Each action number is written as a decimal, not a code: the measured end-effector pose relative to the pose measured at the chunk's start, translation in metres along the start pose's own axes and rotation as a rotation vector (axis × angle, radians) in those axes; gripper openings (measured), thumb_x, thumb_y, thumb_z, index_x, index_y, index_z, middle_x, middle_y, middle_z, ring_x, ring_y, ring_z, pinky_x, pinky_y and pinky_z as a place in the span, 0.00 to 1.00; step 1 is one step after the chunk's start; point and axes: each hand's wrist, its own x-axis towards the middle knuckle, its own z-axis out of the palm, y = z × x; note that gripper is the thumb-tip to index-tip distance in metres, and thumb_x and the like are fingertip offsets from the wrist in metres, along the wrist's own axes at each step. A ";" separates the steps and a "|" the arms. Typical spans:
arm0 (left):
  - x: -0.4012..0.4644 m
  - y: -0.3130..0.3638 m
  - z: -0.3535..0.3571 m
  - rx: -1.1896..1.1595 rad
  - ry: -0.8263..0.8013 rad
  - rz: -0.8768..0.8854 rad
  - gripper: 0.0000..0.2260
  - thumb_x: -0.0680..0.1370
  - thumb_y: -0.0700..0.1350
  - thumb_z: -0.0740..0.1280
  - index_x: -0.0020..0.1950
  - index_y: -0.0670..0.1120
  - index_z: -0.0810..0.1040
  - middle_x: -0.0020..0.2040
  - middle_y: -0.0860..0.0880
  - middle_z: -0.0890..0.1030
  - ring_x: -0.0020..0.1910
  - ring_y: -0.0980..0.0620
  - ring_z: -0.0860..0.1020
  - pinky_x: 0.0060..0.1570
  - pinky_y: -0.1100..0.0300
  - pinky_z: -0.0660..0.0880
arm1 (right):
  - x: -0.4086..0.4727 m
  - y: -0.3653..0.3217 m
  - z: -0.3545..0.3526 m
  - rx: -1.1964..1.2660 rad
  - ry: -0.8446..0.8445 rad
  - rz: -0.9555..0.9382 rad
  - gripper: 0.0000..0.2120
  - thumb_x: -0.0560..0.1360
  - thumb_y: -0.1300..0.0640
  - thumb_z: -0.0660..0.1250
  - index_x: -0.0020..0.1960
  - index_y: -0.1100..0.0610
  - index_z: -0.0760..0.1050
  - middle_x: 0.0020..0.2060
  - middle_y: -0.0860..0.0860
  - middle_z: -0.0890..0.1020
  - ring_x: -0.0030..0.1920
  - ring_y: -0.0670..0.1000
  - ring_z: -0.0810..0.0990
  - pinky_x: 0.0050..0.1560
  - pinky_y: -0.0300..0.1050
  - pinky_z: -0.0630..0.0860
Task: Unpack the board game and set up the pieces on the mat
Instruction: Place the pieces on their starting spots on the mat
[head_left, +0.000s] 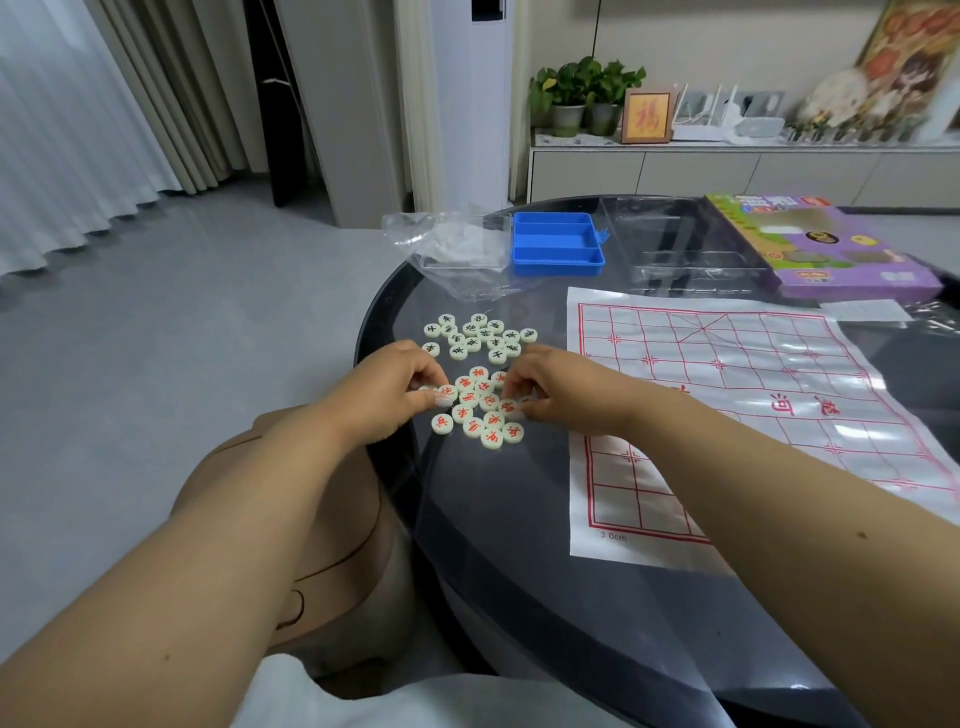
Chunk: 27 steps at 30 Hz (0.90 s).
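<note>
Two clusters of round cream game pieces noted on the dark round glass-topped table (519, 519), left of the mat: black-marked pieces (478, 338) farther off, red-marked pieces (480, 410) nearer. Unpacking judged largely done: purple game box (831, 249) lying at far right, clear plastic insert tray (685, 244) beside it, blue plastic compartment tray (556, 244) emptied, crumpled clear plastic bag (452, 249) to its left. White mat with red grid lines (727, 405) spread flat at right, bearing no pieces. Sorting by colour apparently in hand; placing on the grid entirely outstanding.

Left hand (395, 389) at left edge of the red cluster, fingers curled, tips pinching or touching a piece; firm hold not confirmed. Right hand (550, 389) at right edge of same cluster, fingers curled down onto pieces; grasp likewise uncertain.
</note>
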 end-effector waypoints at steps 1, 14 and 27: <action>0.000 0.000 -0.001 -0.006 0.012 -0.009 0.07 0.74 0.48 0.72 0.49 0.48 0.80 0.46 0.51 0.74 0.41 0.58 0.72 0.42 0.70 0.68 | -0.001 -0.001 -0.001 0.009 0.010 0.007 0.12 0.75 0.54 0.68 0.57 0.55 0.76 0.50 0.46 0.71 0.47 0.45 0.71 0.39 0.26 0.66; 0.001 0.135 0.050 -0.093 0.020 0.165 0.09 0.75 0.52 0.70 0.52 0.51 0.79 0.46 0.56 0.73 0.46 0.58 0.71 0.47 0.65 0.69 | -0.128 0.047 -0.033 0.104 0.254 0.312 0.07 0.74 0.52 0.69 0.50 0.47 0.74 0.43 0.41 0.71 0.41 0.43 0.71 0.39 0.32 0.66; -0.005 0.194 0.105 -0.009 -0.068 0.096 0.16 0.75 0.55 0.68 0.59 0.51 0.78 0.55 0.52 0.77 0.55 0.53 0.74 0.58 0.54 0.74 | -0.183 0.072 -0.017 0.111 0.180 0.449 0.11 0.75 0.52 0.68 0.57 0.49 0.75 0.49 0.43 0.72 0.43 0.41 0.72 0.41 0.30 0.68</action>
